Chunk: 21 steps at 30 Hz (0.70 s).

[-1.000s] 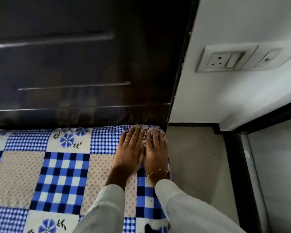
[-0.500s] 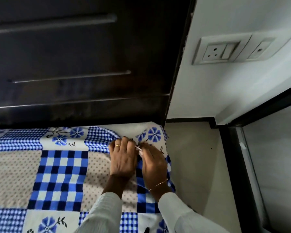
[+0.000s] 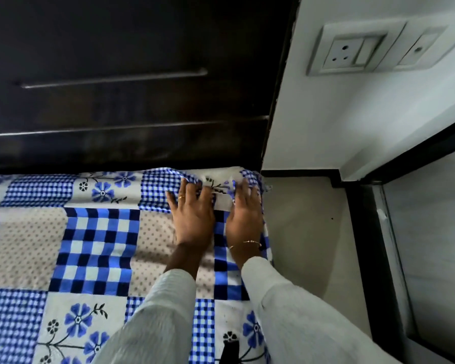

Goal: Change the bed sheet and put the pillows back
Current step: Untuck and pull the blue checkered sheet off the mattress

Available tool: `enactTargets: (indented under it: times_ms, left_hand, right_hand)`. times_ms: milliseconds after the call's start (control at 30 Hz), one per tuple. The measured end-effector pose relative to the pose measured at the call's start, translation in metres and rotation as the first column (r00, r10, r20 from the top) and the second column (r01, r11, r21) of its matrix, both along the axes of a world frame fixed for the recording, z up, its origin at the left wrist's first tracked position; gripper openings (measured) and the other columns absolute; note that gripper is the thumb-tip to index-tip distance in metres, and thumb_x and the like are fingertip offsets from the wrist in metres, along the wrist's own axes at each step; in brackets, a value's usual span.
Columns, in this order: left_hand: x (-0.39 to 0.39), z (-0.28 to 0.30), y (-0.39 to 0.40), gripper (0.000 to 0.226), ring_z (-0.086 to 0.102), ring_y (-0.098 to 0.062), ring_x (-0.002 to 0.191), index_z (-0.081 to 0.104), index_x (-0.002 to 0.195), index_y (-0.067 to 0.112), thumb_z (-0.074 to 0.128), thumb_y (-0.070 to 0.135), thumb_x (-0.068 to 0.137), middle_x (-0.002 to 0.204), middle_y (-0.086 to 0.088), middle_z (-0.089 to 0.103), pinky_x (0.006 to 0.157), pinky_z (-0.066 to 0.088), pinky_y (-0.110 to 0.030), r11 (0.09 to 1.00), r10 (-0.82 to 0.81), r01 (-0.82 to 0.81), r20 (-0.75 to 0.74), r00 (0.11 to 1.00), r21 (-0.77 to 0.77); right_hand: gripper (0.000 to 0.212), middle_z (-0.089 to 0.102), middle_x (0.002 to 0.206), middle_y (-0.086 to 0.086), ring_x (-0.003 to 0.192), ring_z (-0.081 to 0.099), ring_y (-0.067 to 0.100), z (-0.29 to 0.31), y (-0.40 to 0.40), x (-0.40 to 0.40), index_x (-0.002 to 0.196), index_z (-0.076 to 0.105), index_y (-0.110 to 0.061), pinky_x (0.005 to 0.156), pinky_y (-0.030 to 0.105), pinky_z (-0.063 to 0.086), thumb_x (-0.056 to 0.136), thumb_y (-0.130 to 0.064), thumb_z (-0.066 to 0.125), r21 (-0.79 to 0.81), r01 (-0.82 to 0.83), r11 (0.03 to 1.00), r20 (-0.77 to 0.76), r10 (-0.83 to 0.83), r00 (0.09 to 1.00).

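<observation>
the sheet [image 3: 97,248] covers the bed from 9 o'clock across to the corner at 1 o'clock. left hand [image 3: 193,215] lies flat on it, fingers spread. right hand [image 3: 244,216] just beside, fingers straight, pressing the bunched edge below the headboard [image 3: 116,74].

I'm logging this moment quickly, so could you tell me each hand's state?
Left hand: open, fingers flat on the bed sheet.
Right hand: open, pressing the sheet's corner.
</observation>
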State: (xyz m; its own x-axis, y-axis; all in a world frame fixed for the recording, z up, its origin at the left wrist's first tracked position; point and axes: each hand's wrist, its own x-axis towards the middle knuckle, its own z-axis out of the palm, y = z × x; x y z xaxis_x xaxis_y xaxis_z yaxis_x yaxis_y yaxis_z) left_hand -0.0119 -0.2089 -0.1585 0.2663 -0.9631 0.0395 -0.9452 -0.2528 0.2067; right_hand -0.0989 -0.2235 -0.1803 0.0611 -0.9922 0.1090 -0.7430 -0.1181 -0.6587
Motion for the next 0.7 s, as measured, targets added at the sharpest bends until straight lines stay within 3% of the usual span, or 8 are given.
enactTargets:
  times_ms: [67,167,233,300,400,467,567,700]
  left_hand:
    - [0.005,0.014,0.003,0.032,0.063,-0.042,0.081,0.059,0.089,-0.002,0.036,0.019,0.085,0.09,-0.027,0.061,0.068,0.049,-0.05,0.988,0.136,-0.148,-0.189,0.973,-0.053]
    - [0.018,0.034,0.017,0.022,0.062,-0.04,0.074,0.057,0.098,-0.007,0.045,0.01,0.092,0.09,-0.028,0.063,0.057,0.037,-0.036,0.937,0.312,-0.342,-0.268,0.912,-0.075]
    - [0.028,0.036,0.032,0.024,0.061,-0.035,0.065,0.06,0.089,0.0,0.045,0.018,0.086,0.081,-0.022,0.062,0.058,0.043,-0.038,0.971,0.207,-0.211,-0.053,0.977,-0.112]
    - [0.033,0.025,0.045,0.029,0.062,-0.037,0.083,0.061,0.089,0.007,0.046,0.031,0.082,0.091,-0.019,0.06,0.077,0.046,-0.054,0.984,0.174,-0.17,0.11,0.979,-0.046]
    - [0.028,0.011,0.057,0.031,0.046,-0.046,0.121,0.061,0.099,0.005,0.051,0.032,0.087,0.118,-0.021,0.056,0.098,0.023,-0.07,0.952,0.301,-0.3,-0.019,0.953,0.052]
    - [0.02,0.013,0.063,0.032,0.054,-0.045,0.106,0.058,0.097,-0.001,0.048,0.027,0.087,0.109,-0.026,0.057,0.09,0.042,-0.059,0.936,0.349,-0.343,-0.07,0.935,0.085]
    - [0.014,0.028,0.071,0.022,0.055,-0.04,0.1,0.054,0.104,-0.002,0.053,0.013,0.088,0.107,-0.023,0.059,0.08,0.044,-0.045,0.892,0.439,-0.429,-0.049,0.897,0.139]
    - [0.035,0.046,0.109,0.024,0.061,-0.036,0.101,0.052,0.108,0.007,0.04,0.025,0.096,0.105,-0.019,0.065,0.077,0.045,-0.04,0.787,0.583,-0.566,0.005,0.813,0.246]
  right_hand:
    - [0.041,0.07,0.096,0.021,0.088,0.069,0.035,0.014,0.014,0.015,0.099,0.068,0.002,0.076,0.04,0.056,0.079,-0.009,0.035,-0.057,-0.136,0.989,0.067,0.14,0.988]
    - [0.033,0.07,0.078,0.012,0.07,0.069,0.026,0.038,0.03,0.04,0.089,0.067,-0.006,0.059,0.028,0.054,0.074,-0.017,0.04,-0.122,-0.243,0.962,0.064,0.252,0.966]
    - [0.04,0.068,0.108,0.009,0.101,0.063,0.028,0.038,0.036,0.04,0.11,0.058,-0.017,0.082,0.043,0.051,0.072,-0.024,0.051,-0.09,-0.228,0.969,-0.097,0.219,0.971]
    - [0.061,0.055,0.131,0.012,0.12,0.05,0.039,0.027,0.034,0.026,0.125,0.05,-0.029,0.09,0.061,0.04,0.067,-0.033,0.067,-0.006,-0.125,0.992,-0.287,0.118,0.951]
    - [0.066,0.052,0.133,0.019,0.119,0.047,0.05,0.018,0.032,0.013,0.124,0.058,-0.032,0.085,0.071,0.035,0.062,-0.037,0.079,0.071,-0.091,0.993,-0.35,0.111,0.93]
    - [0.049,0.055,0.13,0.017,0.117,0.05,0.048,0.021,0.036,0.019,0.118,0.064,-0.026,0.083,0.071,0.037,0.069,-0.023,0.069,0.059,-0.174,0.983,-0.381,0.183,0.906]
    - [0.047,0.064,0.119,0.015,0.11,0.059,0.039,0.027,0.049,0.031,0.105,0.071,-0.012,0.082,0.065,0.044,0.074,-0.012,0.035,0.045,-0.328,0.944,-0.384,0.32,0.866]
    - [0.042,0.07,0.102,0.014,0.094,0.068,0.033,0.032,0.092,0.052,0.092,0.072,-0.006,0.071,0.04,0.058,0.069,-0.014,0.037,0.031,-0.549,0.835,-0.214,0.542,0.812]
